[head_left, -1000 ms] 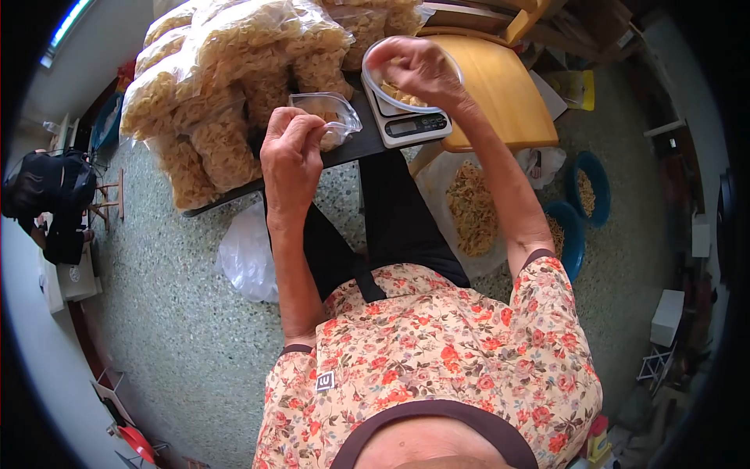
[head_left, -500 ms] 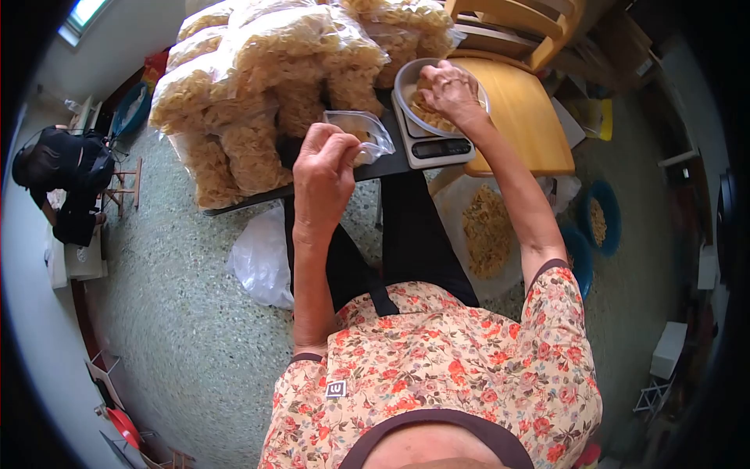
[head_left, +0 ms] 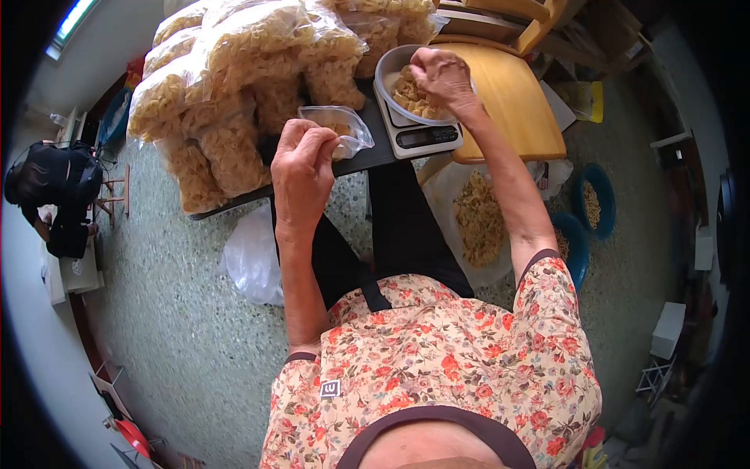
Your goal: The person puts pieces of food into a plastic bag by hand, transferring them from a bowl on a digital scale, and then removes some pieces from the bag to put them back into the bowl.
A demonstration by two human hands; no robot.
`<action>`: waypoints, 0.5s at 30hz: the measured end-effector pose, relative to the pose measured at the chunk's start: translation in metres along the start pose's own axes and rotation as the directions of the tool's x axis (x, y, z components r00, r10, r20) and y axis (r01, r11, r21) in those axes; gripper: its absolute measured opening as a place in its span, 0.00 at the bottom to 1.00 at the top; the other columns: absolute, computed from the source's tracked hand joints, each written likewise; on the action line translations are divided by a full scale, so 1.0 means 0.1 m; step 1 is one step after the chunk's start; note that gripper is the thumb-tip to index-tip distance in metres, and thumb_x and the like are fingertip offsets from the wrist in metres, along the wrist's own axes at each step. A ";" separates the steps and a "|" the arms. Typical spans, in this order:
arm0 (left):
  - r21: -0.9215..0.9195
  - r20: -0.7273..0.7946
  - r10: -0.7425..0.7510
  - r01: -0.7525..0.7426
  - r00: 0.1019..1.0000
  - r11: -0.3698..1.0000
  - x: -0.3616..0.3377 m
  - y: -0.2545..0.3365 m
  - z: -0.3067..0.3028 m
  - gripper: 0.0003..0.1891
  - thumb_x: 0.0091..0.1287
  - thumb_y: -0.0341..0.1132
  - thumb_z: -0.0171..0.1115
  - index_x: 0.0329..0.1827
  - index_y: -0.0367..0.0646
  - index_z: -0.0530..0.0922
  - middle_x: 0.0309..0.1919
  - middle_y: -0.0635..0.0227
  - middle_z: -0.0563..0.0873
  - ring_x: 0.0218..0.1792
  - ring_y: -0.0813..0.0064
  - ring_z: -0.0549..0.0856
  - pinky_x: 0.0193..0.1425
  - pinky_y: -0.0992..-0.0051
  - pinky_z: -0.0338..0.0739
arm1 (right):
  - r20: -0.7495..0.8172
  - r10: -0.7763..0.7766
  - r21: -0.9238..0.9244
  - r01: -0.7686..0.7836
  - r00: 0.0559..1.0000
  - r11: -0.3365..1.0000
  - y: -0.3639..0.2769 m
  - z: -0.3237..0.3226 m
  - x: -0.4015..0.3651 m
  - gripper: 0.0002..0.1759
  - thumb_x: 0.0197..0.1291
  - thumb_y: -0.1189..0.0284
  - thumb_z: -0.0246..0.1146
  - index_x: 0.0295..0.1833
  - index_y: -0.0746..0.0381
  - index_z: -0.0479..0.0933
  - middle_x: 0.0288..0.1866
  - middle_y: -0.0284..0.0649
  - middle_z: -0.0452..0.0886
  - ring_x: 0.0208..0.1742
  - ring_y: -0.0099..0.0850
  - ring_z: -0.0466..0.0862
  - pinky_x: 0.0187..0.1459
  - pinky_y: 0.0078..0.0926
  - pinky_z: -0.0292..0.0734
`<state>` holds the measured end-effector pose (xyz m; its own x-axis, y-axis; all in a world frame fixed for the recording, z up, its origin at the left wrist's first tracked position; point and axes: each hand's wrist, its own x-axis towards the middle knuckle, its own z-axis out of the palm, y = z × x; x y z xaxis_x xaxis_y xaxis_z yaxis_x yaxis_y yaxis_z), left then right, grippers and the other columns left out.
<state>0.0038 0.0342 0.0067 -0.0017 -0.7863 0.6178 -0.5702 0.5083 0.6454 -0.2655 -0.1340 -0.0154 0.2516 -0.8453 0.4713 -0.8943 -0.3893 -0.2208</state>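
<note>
My left hand (head_left: pixel 303 168) pinches the edge of a small clear plastic bag (head_left: pixel 350 129), which has some yellowish pieces inside. My right hand (head_left: pixel 444 76) is over the right part of a round white bowl (head_left: pixel 384 78), fingertips drawn together; whether they hold a piece is too small to tell. Thin tan pieces (head_left: pixel 414 98) lie in the bowl. Under it sits a white kitchen scale (head_left: pixel 428 138) with a dark display. Filled clear bags of the same tan pieces (head_left: pixel 258 39) are stacked on the dark table (head_left: pixel 367 159), beyond and left of my left hand.
A wooden chair (head_left: pixel 516 102) stands right of the scale. On the floor are a large bag of pieces (head_left: pixel 480 223), blue basins (head_left: pixel 595 205) and a white plastic bag (head_left: pixel 254 258). Another person (head_left: pixel 55 184) in dark clothes bends at the far left.
My right hand has lifted slightly and shifted within the bowl, uncovering more pieces. My left hand still holds the small bag. The whole view has shifted a little.
</note>
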 end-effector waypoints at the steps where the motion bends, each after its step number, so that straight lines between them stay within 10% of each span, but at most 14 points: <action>1: 0.000 0.001 -0.004 0.004 1.000 1.000 0.00 0.00 0.01 0.06 0.65 0.18 0.73 0.42 0.36 0.87 0.39 0.61 0.84 0.39 0.65 0.86 0.43 0.68 0.82 | 0.013 0.029 0.009 -0.029 1.000 1.000 0.04 -0.05 -0.01 0.11 0.68 0.63 0.68 0.45 0.58 0.89 0.38 0.46 0.92 0.39 0.40 0.92 0.45 0.38 0.87; 8: -0.049 0.012 0.011 -0.010 1.000 0.999 0.00 0.04 0.10 0.06 0.65 0.18 0.72 0.42 0.37 0.87 0.39 0.61 0.83 0.37 0.64 0.87 0.41 0.67 0.83 | 0.137 0.320 0.757 -0.307 0.937 0.577 0.46 -0.15 -0.12 0.11 0.69 0.71 0.71 0.50 0.68 0.89 0.41 0.41 0.93 0.38 0.25 0.91 0.43 0.24 0.87; 15: -0.056 0.018 0.034 -0.033 0.999 0.998 0.01 0.05 0.16 0.06 0.65 0.19 0.72 0.41 0.37 0.86 0.38 0.60 0.83 0.36 0.62 0.86 0.39 0.65 0.82 | 0.284 0.364 0.908 -0.371 0.887 0.196 0.37 -0.40 -0.25 0.15 0.69 0.70 0.73 0.54 0.70 0.87 0.43 0.40 0.92 0.37 0.18 0.86 0.39 0.14 0.82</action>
<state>-0.0117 0.0301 0.0033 -0.0359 -0.7745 0.6315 -0.5230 0.5530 0.6485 -0.3190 -0.1126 -0.0015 0.0032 -0.9954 0.0953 0.0673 -0.0948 -0.9932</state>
